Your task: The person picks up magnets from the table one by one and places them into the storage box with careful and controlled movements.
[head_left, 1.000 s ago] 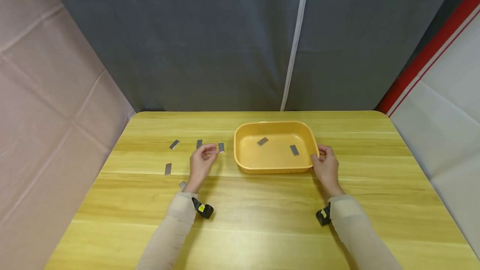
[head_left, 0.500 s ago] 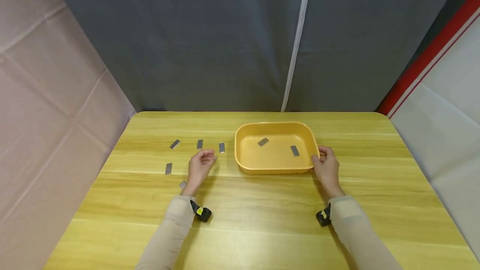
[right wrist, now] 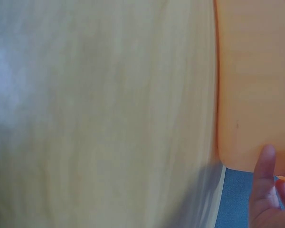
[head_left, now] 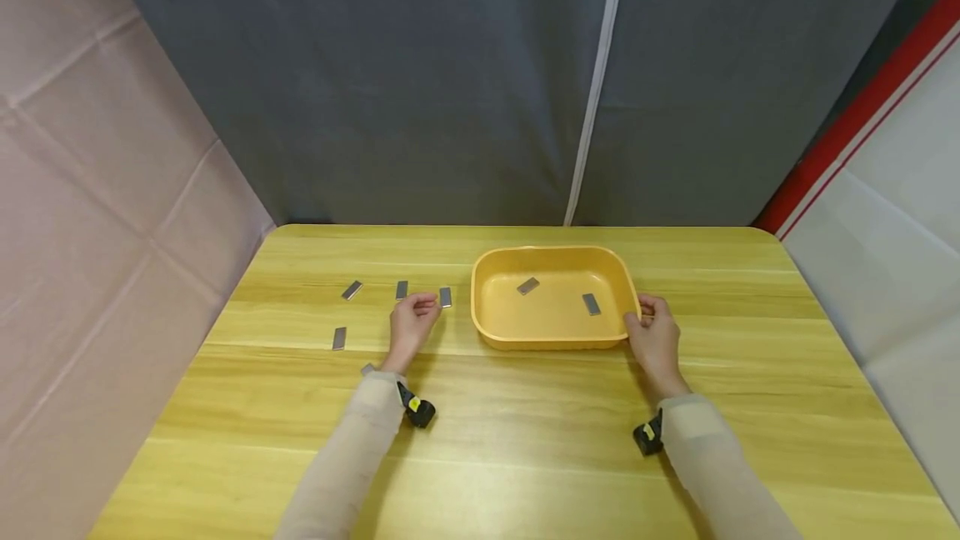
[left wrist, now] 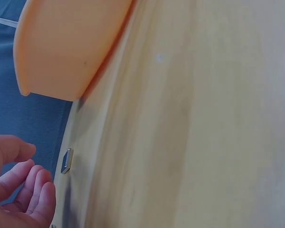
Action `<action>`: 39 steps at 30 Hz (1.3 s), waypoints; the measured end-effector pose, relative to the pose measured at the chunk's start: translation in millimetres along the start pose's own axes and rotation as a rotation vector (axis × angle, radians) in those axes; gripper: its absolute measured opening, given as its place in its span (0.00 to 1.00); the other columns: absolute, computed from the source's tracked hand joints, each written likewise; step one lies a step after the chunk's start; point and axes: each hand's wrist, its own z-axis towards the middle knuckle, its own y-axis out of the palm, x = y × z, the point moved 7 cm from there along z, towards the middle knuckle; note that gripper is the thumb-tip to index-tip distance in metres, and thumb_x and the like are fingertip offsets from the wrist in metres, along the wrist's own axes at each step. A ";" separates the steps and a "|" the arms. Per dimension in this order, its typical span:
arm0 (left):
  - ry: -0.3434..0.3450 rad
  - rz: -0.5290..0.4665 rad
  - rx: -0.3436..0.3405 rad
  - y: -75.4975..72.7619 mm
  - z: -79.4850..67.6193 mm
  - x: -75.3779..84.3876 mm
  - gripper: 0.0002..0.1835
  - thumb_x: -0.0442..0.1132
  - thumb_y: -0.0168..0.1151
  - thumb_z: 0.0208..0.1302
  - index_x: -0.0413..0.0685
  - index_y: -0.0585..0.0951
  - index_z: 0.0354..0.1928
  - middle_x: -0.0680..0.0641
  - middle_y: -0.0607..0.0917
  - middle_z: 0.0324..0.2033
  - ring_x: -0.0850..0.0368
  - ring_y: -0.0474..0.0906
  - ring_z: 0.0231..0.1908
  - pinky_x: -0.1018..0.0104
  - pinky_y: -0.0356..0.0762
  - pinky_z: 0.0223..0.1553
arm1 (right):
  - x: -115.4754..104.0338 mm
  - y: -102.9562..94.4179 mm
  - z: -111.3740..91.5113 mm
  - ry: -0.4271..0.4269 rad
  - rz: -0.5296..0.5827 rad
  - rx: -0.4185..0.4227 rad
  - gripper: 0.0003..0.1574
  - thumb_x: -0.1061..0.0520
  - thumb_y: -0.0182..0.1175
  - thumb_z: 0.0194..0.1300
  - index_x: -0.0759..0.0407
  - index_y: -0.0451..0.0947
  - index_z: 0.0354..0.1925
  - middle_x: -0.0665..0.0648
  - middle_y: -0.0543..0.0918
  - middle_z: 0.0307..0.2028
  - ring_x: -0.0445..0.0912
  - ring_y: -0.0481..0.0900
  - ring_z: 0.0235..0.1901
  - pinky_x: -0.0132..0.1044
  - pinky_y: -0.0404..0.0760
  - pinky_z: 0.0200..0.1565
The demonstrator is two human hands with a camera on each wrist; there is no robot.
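Note:
My left hand [head_left: 412, 325] hovers over the left part of the table, fingers loosely bent and nothing between them. Its fingertips are close beside a small grey metal-looking rectangular piece [head_left: 446, 297]. In the left wrist view, thumb and fingers stand apart, with that piece [left wrist: 67, 160] just beyond them. On the right, my right hand [head_left: 654, 342] grips the end of a yellow plastic basin [head_left: 555, 342]. The thumb [right wrist: 265, 164] presses on the basin's outer wall in the right wrist view. Two grey pieces [head_left: 528, 285] lie inside the basin.
More grey pieces are scattered left of the basin: one at the far left [head_left: 352, 290], one behind my left hand [head_left: 402, 289], one lower left [head_left: 340, 338], and one partly hidden by my wrist [head_left: 367, 369]. A grey curtain [head_left: 420, 90] hangs behind the wooden table [head_left: 525, 457].
My left hand first drew back slightly, then moved forward and right toward the nearest grey piece. My right hand keeps its hold on the basin.

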 end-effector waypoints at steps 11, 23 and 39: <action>-0.003 0.069 0.052 5.3 5.0 -2.6 0.10 0.31 0.60 0.54 0.34 0.79 0.38 0.39 0.81 0.33 0.49 0.78 0.33 0.62 0.77 0.34 | 3.9 0.9 1.7 0.035 -0.042 -0.023 0.22 0.65 0.47 0.59 0.69 0.64 0.53 0.66 0.72 0.43 0.39 0.71 0.27 0.33 0.77 0.21; -0.003 0.129 0.010 12.1 14.0 0.2 0.10 0.32 0.62 0.52 0.33 0.80 0.36 0.39 0.82 0.31 0.49 0.78 0.33 0.62 0.76 0.35 | 5.5 1.6 1.7 0.044 -0.032 -0.028 0.22 0.65 0.47 0.59 0.69 0.63 0.53 0.66 0.72 0.43 0.42 0.72 0.28 0.32 0.77 0.21; -0.022 0.217 -0.015 16.8 21.9 3.7 0.11 0.33 0.63 0.51 0.33 0.80 0.36 0.40 0.82 0.30 0.50 0.78 0.32 0.62 0.77 0.33 | 4.6 0.6 1.0 0.044 -0.042 -0.027 0.22 0.65 0.47 0.59 0.69 0.63 0.53 0.66 0.72 0.44 0.46 0.73 0.31 0.30 0.77 0.21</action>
